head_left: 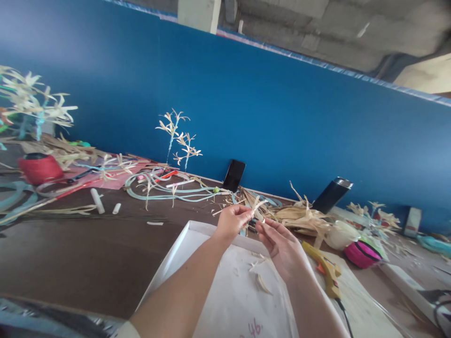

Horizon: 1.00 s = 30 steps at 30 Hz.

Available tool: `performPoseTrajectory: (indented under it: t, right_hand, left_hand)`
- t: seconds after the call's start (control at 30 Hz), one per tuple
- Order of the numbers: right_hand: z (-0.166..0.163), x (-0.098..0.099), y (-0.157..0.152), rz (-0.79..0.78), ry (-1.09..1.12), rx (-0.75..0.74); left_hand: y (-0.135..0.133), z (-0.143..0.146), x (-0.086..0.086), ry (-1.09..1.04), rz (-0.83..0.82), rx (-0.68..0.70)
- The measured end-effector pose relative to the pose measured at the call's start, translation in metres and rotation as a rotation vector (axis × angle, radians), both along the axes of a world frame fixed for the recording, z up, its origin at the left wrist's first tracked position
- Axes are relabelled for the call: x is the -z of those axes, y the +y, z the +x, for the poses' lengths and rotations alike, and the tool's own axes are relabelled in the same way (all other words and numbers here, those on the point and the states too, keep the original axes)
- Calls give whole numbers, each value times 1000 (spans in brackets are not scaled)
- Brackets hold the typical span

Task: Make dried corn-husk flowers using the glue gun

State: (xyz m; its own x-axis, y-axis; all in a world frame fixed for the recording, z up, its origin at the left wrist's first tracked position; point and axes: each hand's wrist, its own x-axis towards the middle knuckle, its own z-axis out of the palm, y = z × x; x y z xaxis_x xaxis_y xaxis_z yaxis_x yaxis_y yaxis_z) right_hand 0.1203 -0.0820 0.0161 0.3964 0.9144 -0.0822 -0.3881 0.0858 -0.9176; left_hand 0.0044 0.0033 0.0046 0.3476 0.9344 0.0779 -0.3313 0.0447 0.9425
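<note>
Over the far edge of a shallow white box lid [211, 305], my left hand [232, 220] pinches pale, narrow strips of dried husk [259, 204] between thumb and fingertips. Close beside it, my right hand [280, 239] has thumb and fingers pressed together at the lower end of the same piece, on a small whitish bit. Exactly what the right fingertips grip is partly hidden. Loose husk scraps [262, 284] lie inside the lid beneath my hands. A yellow glue gun [326, 270] rests on a board just right of my right forearm.
Dried corn husks [299, 216] pile up behind my hands, near a leaning phone [234, 175] and a tilted black flask [331, 195]. Husk flowers [172, 126] stand along the blue partition [264, 108]. Pale blue cord [169, 195], a red spool [40, 169] and a pink spool [362, 253] lie around.
</note>
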Motion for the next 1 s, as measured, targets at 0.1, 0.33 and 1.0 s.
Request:
performPoseTrajectory:
  t: [0.1,0.33,1.0]
  right_hand:
    - [2,-2,2,-77,-224,61]
    - [8,-10,9,-130,-716,16]
    - [8,-1,8,-95,-702,74]
  left_hand:
    - [0,1,1,-64,-17,58]
    - [-4,0,-1,30,-5,147]
    - [-2,1,2,100,127,63]
